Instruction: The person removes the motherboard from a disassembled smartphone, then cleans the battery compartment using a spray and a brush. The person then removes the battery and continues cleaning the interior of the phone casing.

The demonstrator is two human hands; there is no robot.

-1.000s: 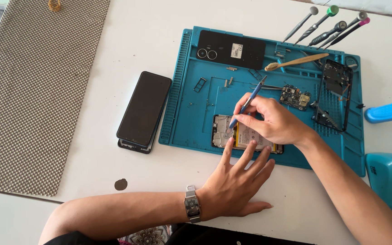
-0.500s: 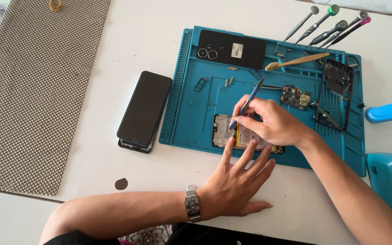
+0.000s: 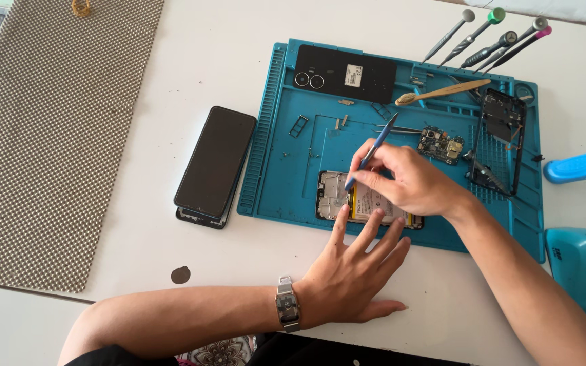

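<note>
An opened phone (image 3: 334, 195) with its battery showing lies at the front of a teal repair mat (image 3: 293, 163). My right hand (image 3: 412, 183) grips a thin blue-handled tool (image 3: 374, 148), its tip down on the phone's left part. My left hand (image 3: 357, 271), a watch on its wrist, lies flat on the table with spread fingers, the fingertips pressing the phone's near edge.
On the mat lie a black back cover (image 3: 344, 73), a small circuit board (image 3: 442, 144), a black frame (image 3: 500, 139) and a brush (image 3: 442, 91). Several screwdrivers (image 3: 490, 34) lie at the back right. A dark phone (image 3: 215, 163) rests left of the mat, beyond it a woven mat (image 3: 49, 135).
</note>
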